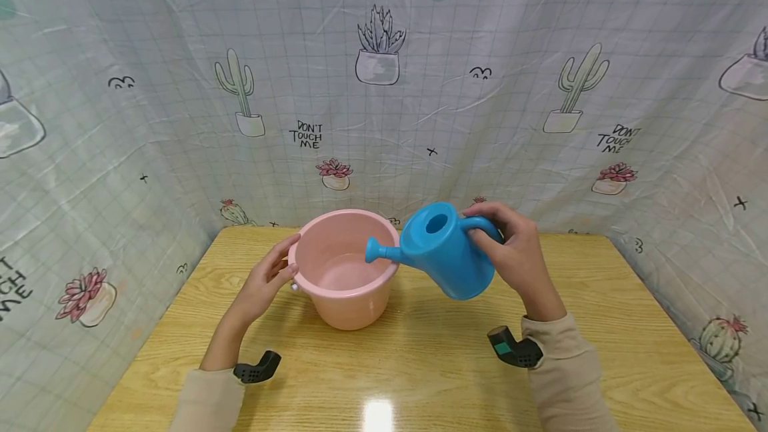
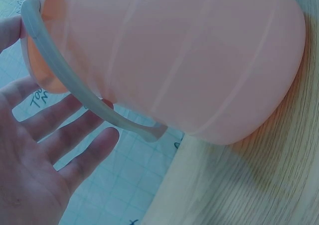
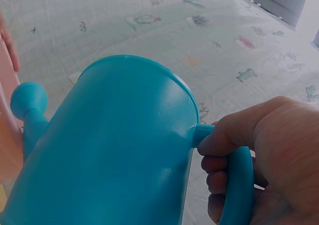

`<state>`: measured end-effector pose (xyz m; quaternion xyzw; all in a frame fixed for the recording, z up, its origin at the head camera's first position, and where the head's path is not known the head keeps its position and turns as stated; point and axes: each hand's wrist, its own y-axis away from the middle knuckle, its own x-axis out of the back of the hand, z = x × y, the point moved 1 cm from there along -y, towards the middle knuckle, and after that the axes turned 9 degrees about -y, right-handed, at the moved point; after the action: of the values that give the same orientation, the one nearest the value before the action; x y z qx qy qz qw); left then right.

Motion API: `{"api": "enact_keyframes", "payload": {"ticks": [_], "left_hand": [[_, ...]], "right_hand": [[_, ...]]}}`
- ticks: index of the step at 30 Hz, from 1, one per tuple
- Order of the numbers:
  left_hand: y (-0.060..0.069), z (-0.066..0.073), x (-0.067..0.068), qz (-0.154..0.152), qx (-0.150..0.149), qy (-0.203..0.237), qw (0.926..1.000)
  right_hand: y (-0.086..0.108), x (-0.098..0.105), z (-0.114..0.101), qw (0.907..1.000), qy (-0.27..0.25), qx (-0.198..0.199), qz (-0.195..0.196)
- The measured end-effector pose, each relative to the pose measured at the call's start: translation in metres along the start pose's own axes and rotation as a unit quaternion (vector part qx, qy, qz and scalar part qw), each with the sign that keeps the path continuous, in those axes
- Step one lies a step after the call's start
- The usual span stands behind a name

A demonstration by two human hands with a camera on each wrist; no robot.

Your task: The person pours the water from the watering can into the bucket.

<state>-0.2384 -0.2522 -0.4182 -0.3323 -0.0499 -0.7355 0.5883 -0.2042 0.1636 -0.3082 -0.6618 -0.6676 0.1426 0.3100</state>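
Observation:
A pink bucket (image 1: 351, 309) stands upright on the table, its pale handle (image 2: 67, 78) hanging down the side in the left wrist view. My left hand (image 1: 267, 283) touches the bucket's left rim, fingers spread and fairly straight; in the left wrist view some of them pass behind the handle. To the right, a blue watering can (image 1: 453, 262) is held off the table, tilted toward the bucket. Its spout head (image 1: 373, 250) reaches over the bucket's right rim. My right hand (image 1: 513, 245) grips the can's handle (image 3: 239, 185), thumb on top and fingers curled around it. No water is visible.
The wooden table (image 1: 444, 372) carries the bucket. A patterned cloth (image 1: 432, 105) with cactus drawings hangs behind the table and along both sides. Each wrist wears a black camera mount, such as the left one (image 1: 258, 369).

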Motion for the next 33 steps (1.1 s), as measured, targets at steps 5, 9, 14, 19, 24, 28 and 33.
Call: {"api": "enact_keyframes", "payload": {"ticks": [5, 9, 14, 19, 24, 28, 33], "left_hand": [[0.0003, 0.0008, 0.0002, -0.001, -0.001, 0.000, 1.0000], [0.0005, 0.0011, 0.0002, -0.001, 0.000, -0.001, 1.0000], [0.0001, 0.0011, -0.0001, 0.000, -0.001, 0.003, 1.0000], [-0.0002, 0.0011, 0.0000, 0.000, -0.003, 0.006, 1.0000], [-0.0003, 0.0017, 0.0002, -0.002, 0.000, 0.006, 1.0000], [-0.0005, 0.0015, 0.0003, -0.001, -0.002, 0.006, 1.0000], [-0.0007, 0.0010, 0.0003, 0.000, -0.004, 0.006, 1.0000]], "right_hand": [[-0.0002, -0.0002, -0.0010, 1.0000, 0.004, -0.005, 0.000], [-0.0007, -0.0004, -0.0017, 1.0000, 0.003, -0.005, 0.000], [-0.0012, -0.0003, -0.0020, 1.0000, 0.003, -0.005, 0.000], [-0.0017, -0.0001, -0.0017, 1.0000, 0.007, -0.006, 0.001], [-0.0021, 0.0000, -0.0017, 1.0000, 0.007, -0.005, 0.001], [-0.0024, 0.0001, -0.0016, 1.0000, 0.007, -0.005, 0.000], [-0.0029, 0.0003, -0.0018, 1.0000, 0.008, -0.005, -0.001]]}}
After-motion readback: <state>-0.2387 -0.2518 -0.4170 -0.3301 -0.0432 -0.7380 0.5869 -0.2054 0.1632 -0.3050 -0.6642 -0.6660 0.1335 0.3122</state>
